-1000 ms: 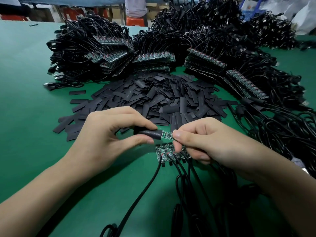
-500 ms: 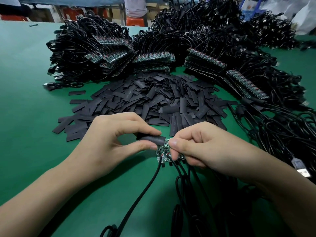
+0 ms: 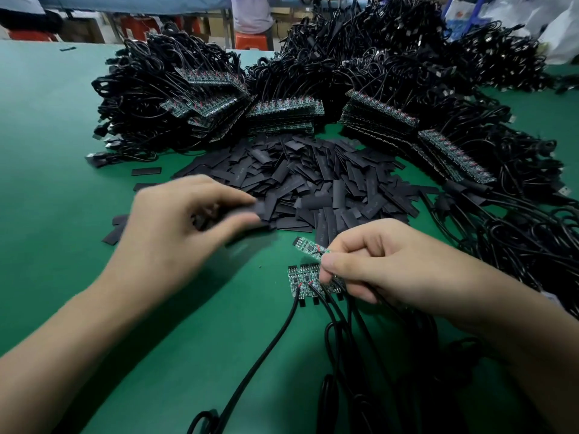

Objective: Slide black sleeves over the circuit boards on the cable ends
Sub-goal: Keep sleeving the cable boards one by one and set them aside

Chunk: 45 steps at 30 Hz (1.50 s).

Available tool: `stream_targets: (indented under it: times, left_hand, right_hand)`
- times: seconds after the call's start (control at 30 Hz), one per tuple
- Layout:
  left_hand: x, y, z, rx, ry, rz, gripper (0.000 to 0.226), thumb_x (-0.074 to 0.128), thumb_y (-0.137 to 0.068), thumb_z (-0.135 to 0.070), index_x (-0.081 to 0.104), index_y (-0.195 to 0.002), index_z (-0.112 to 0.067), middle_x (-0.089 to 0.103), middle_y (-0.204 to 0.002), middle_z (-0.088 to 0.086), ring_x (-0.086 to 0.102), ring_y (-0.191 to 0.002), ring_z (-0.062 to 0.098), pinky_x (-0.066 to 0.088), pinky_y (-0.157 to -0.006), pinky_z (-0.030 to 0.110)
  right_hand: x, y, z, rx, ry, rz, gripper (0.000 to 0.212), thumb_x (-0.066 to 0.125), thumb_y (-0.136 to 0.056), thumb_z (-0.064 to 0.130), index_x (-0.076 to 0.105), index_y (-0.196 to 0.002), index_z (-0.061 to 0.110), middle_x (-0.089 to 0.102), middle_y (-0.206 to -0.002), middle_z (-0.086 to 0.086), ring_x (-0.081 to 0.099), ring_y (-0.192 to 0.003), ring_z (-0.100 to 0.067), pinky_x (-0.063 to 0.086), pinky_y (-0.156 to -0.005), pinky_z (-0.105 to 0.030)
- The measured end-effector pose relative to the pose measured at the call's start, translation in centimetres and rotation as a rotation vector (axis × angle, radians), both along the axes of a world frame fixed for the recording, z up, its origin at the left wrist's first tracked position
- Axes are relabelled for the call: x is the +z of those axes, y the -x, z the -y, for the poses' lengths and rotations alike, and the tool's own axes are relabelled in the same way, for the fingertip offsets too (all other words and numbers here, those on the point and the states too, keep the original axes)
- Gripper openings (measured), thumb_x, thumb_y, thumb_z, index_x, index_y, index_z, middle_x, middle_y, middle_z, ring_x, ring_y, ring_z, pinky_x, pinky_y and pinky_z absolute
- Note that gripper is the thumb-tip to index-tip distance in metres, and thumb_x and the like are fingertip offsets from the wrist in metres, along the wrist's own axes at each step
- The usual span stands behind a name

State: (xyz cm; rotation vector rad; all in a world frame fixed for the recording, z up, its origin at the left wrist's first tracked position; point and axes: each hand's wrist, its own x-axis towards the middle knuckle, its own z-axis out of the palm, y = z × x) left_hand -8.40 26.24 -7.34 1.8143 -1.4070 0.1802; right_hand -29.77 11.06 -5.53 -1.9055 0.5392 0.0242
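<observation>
Two hands work over a green table mat (image 3: pixel 47 136). Thumb and forefinger of the blurred left hand (image 3: pixel 175 233) pinch a flat black sleeve (image 3: pixel 264 211) at the near edge of a pile of loose black sleeves (image 3: pixel 313 183). The right hand (image 3: pixel 391 270) pinches a small green circuit board (image 3: pixel 308 246) by its wired end, its lower fingers curled round black cables. Just below its thumb lies a row of bare green boards (image 3: pixel 300 280). Beyond both hands rise heaped black cable bundles (image 3: pixel 391 73), then red plastic stools (image 3: pixel 250 40) and white plastic bags (image 3: pixel 560 36).
</observation>
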Motion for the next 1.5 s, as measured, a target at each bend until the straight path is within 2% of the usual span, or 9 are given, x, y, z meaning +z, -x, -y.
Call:
stream_targets:
  times: [0.13,0.27,0.37,0.53,0.7,0.97,1.33,1.43,1.5]
  left_hand:
    - [-0.5,-4.9,-0.6,0.351,0.029,-0.056,0.027,0.076,-0.082,-0.055,0.074,-0.098,-0.034,0.071,-0.079,-0.019,0.065,-0.070,-0.002,0.058,-0.072,0.029]
    - [-0.4,-10.7,-2.6,0.656,-0.148,-0.064,0.044,0.069,-0.078,-0.069,0.055,-0.100,-0.033,0.072,-0.086,-0.007,0.071,-0.088,0.027,0.058,-0.082,0.052]
    - [-0.5,-12.0,-2.9,0.767,-0.355,-0.018,0.039,0.067,-0.089,-0.057,0.065,-0.108,-0.023,0.070,-0.110,0.018,0.062,-0.111,0.039,0.052,-0.092,0.055]
    - [0.2,-9.3,-0.1,0.412,-0.306,0.154,0.028,0.066,-0.097,-0.021,0.070,-0.124,-0.014,0.064,-0.128,0.015,0.053,-0.123,0.037,0.043,-0.105,0.048]
    - [1.5,-7.2,4.4,0.097,-0.383,0.354,0.036,0.065,-0.098,-0.021,0.067,-0.134,-0.020,0.064,-0.134,0.002,0.055,-0.125,0.027,0.045,-0.105,0.042]
    - [1.0,-8.0,5.4,0.096,-0.402,0.357,0.021,0.075,-0.090,-0.030,0.079,-0.109,-0.024,0.071,-0.109,-0.003,0.065,-0.103,0.025,0.053,-0.085,0.039]
    - [1.8,-6.5,3.6,0.304,-0.234,0.423,0.010,0.070,-0.092,-0.023,0.073,-0.102,-0.022,0.075,-0.091,0.004,0.069,-0.086,0.033,0.055,-0.071,0.043]
    - [2.2,-3.4,3.2,0.188,-0.145,0.245,0.010,0.072,-0.092,-0.021,0.076,-0.100,-0.025,0.075,-0.089,-0.006,0.071,-0.080,0.015,0.055,-0.076,0.028]
    - [1.7,0.2,3.2,-0.023,-0.140,-0.147,0.011,0.074,-0.091,-0.021,0.076,-0.099,-0.027,0.075,-0.081,-0.011,0.068,-0.069,0.002,0.051,-0.070,0.014]
  right_hand:
    - [-0.3,-0.1,-0.1,-0.036,0.034,0.013,0.025,0.059,-0.101,0.033,0.075,-0.084,0.026,0.058,-0.052,0.004,0.038,-0.039,-0.006,0.031,-0.041,-0.016]
    - [-0.3,-0.2,-0.1,-0.061,0.070,0.015,0.025,0.059,-0.100,0.035,0.074,-0.086,0.022,0.063,-0.055,0.002,0.043,-0.042,-0.009,0.036,-0.044,-0.017]
    - [-0.2,-0.3,-0.1,-0.080,0.092,0.026,0.024,0.060,-0.099,0.036,0.072,-0.088,0.018,0.066,-0.057,0.000,0.046,-0.041,-0.012,0.038,-0.045,-0.020]
    - [-0.3,-0.3,-0.5,-0.110,0.232,0.048,0.028,0.060,-0.100,0.036,0.065,-0.082,0.016,0.072,-0.061,-0.001,0.055,-0.043,-0.016,0.043,-0.050,-0.019]
    - [-0.3,-0.4,-1.0,-0.141,0.473,-0.010,0.026,0.057,-0.100,0.042,0.062,-0.080,0.026,0.071,-0.060,0.010,0.059,-0.046,-0.004,0.046,-0.060,-0.026]
    - [0.9,0.1,-1.5,-0.172,0.759,0.012,0.025,0.054,-0.097,0.056,0.057,-0.086,0.033,0.068,-0.066,0.013,0.059,-0.062,-0.005,0.043,-0.063,-0.031]
    - [0.3,0.0,-0.8,-0.302,0.412,0.198,0.020,0.063,-0.099,0.038,0.065,-0.083,0.026,0.073,-0.066,0.010,0.069,-0.051,-0.009,0.058,-0.072,-0.033]
    - [0.2,-0.1,-0.7,-0.311,0.362,0.205,0.021,0.064,-0.099,0.034,0.067,-0.081,0.023,0.074,-0.066,0.006,0.070,-0.051,-0.013,0.055,-0.064,-0.025]
    - [0.2,-0.2,-0.5,-0.332,0.309,0.229,0.022,0.063,-0.099,0.033,0.068,-0.082,0.020,0.075,-0.067,0.003,0.070,-0.051,-0.018,0.051,-0.056,-0.022]
